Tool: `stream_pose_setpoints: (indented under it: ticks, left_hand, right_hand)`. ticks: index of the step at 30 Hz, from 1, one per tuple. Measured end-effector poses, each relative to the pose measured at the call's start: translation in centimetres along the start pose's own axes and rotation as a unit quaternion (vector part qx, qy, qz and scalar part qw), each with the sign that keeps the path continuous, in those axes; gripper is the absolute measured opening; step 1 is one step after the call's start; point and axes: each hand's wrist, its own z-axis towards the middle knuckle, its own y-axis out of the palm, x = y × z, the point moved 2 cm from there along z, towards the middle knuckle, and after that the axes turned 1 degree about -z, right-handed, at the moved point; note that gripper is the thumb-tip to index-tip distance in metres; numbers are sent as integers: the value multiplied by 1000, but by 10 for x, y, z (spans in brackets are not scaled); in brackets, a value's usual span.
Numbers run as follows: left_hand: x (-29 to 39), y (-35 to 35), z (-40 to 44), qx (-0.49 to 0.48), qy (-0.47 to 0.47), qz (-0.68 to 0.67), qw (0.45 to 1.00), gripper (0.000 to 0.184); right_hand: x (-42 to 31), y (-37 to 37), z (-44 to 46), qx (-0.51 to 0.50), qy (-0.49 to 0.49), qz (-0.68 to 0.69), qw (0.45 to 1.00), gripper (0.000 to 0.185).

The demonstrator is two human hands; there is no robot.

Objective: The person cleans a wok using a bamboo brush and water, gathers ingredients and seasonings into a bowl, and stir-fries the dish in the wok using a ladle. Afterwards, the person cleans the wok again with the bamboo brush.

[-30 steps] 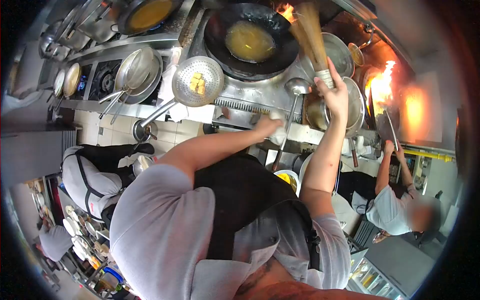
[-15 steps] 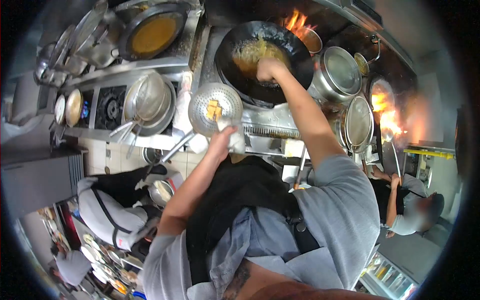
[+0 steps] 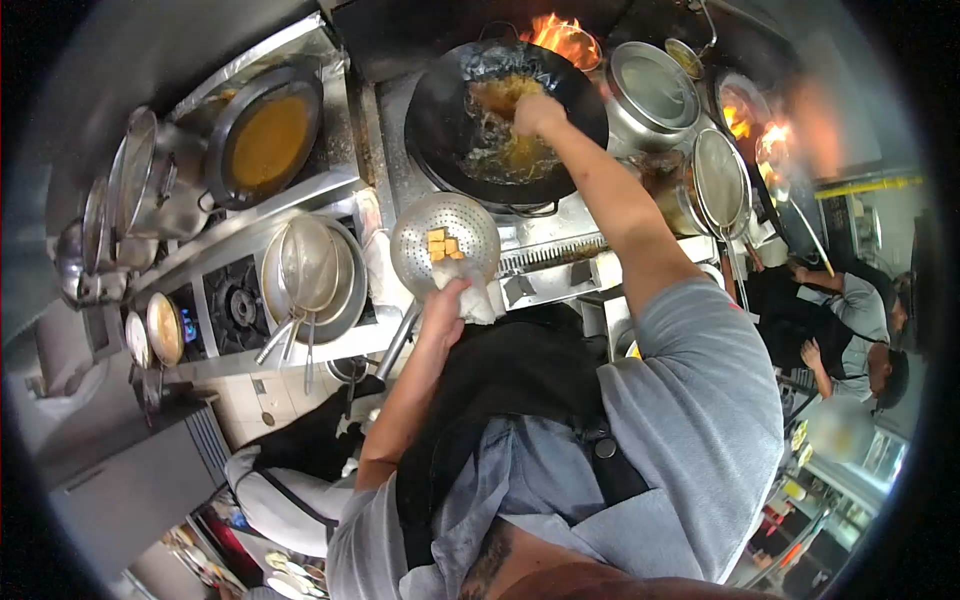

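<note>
My left hand (image 3: 445,308) is closed on a white cloth (image 3: 470,288), which lies against the near rim of a perforated metal strainer (image 3: 412,232). Several golden-yellow cubes (image 3: 443,246) sit in the strainer, and its long handle runs down to the left past my wrist. My right hand (image 3: 541,116) reaches over a large black wok (image 3: 432,130). Its fingers look curled, and whatever they hold, if anything, is hidden. Below that hand, brownish oil (image 3: 515,155) bubbles in the wok.
Flames (image 3: 560,38) rise behind the wok. A pan of orange-brown liquid (image 3: 268,140) stands at left, above stacked mesh strainers (image 3: 308,262). Metal pots (image 3: 655,88) sit at right, with more fire beyond. Co-workers (image 3: 845,320) stand at right, and another person (image 3: 280,500) bends at lower left.
The whole view has turned and shifted. The yellow cubes lie differently in the strainer. My right hand stays over the wok, and the left keeps the cloth at the strainer's rim.
</note>
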Motion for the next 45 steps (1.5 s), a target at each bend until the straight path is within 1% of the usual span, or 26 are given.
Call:
stream_pose_setpoints:
  ticks: [1,2,3,5,6,7,8,9,10,11,12,13,14,15,19,21,25,27,30,31,33,35,36,37,40,45]
  left_hand:
    - [1,-4,3,-3,5,7,1000,41]
    - [3,-8,7,-6,10,14,1000,42]
    - [4,-12,10,-8,15,21,1000,43]
    - [-3,-23,19,-40,17,-40,998,42]
    - [-1,-22,18,-28,29,-39,998,40]
    - [-1,-22,20,-29,25,-38,999,40]
    - [-4,-23,21,-36,12,-27,999,40]
    - [-7,-22,26,-45,1,-16,999,40]
    - [-16,-26,36,-65,-8,-19,998,40]
    - [-17,-22,36,-69,-12,-15,997,40]
    - [-15,-15,36,-73,-10,-2,997,39]
    - [-16,-10,35,-75,-9,10,997,38]
    - [-18,-3,38,-79,-11,14,997,38]
    - [-20,1,39,-84,-16,-8,996,36]
    - [-21,31,40,-101,-10,-41,994,35]
    - [-27,42,64,-106,-21,-23,994,35]
    - [-26,100,94,-126,-38,-42,990,32]
    - [-23,125,121,-101,-86,-59,989,27]
    - [-34,142,160,-39,-58,-83,994,27]
    - [-42,137,181,-38,-56,-86,994,27]
    - [-51,115,213,82,119,42,989,28]
    - [-42,110,197,87,167,69,980,29]
    - [-38,91,214,99,158,82,979,28]
    - [-21,104,163,84,156,62,982,24]
    - [2,67,150,90,144,100,980,20]
    - [41,70,85,95,150,185,967,21]
  right_hand:
    - [-8,12,-1,12,-39,-18,999,33]
    - [-2,18,0,-61,-61,-56,995,35]
    - [11,7,-1,-56,-58,-52,995,35]
    - [38,-18,-12,35,27,-22,999,36]
    - [37,-26,1,29,92,7,995,41]
    - [25,-34,2,62,98,72,991,40]
    - [10,-33,9,46,139,108,983,39]
    - [-4,-15,24,56,122,122,983,37]
    - [-22,-1,27,6,150,231,961,36]
    - [-34,31,43,45,88,232,968,36]
    - [-40,73,75,40,-39,285,957,35]
    - [-63,36,16,-10,20,305,952,33]
    - [-70,33,-9,-33,-1,313,949,35]
    - [-72,22,-47,24,-21,314,949,35]
    - [-11,34,-89,-61,-101,40,992,37]
    - [39,10,-105,-37,-30,-47,998,36]
    - [110,-19,-38,119,40,12,992,30]
    - [116,-30,-24,164,47,9,985,28]
    - [134,-38,-44,202,19,50,978,31]
    - [139,-43,-61,203,16,49,978,31]
    - [156,-43,-103,162,64,80,981,47]
    - [183,-29,-123,155,56,70,984,53]
    - [192,-31,-146,166,23,69,983,52]
    - [201,-33,-165,177,-11,70,982,51]
    - [228,-37,-197,128,-14,106,986,50]
    - [259,-18,-177,128,-43,111,985,53]
